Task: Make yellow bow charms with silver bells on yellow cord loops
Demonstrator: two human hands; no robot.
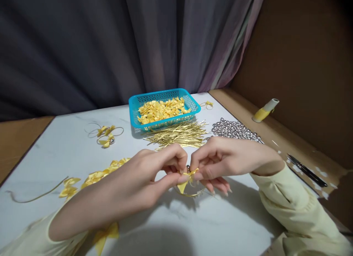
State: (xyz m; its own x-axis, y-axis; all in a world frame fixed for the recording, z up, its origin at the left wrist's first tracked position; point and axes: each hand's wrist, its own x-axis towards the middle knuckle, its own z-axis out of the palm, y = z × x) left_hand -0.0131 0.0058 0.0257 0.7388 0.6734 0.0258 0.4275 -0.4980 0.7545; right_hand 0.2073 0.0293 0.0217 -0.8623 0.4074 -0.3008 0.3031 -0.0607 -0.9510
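Observation:
A small yellow ribbon bow (183,186) is pinched between my two hands above the white tabletop. My left hand (162,167) grips its left side with thumb and forefinger. From the other side, my right hand (217,162) pinches the bow near its middle, the other fingers loosely spread below. Between the fingertips shows a small dark metallic bead (188,168). A gold wire tie (190,195) curves in a loop under the bow. Just beyond my hands lies a pile of gold wire ties (179,134). The fingertips partly hide the bow.
A blue basket (132,110) of yellow bows stands at the back. Silver beads (234,130) lie to its right. Finished-looking bows with beads (106,136) sit back left; more yellow bows (96,177) lie beside my left forearm. A thread cone (264,110) and black pen (307,170) are at right.

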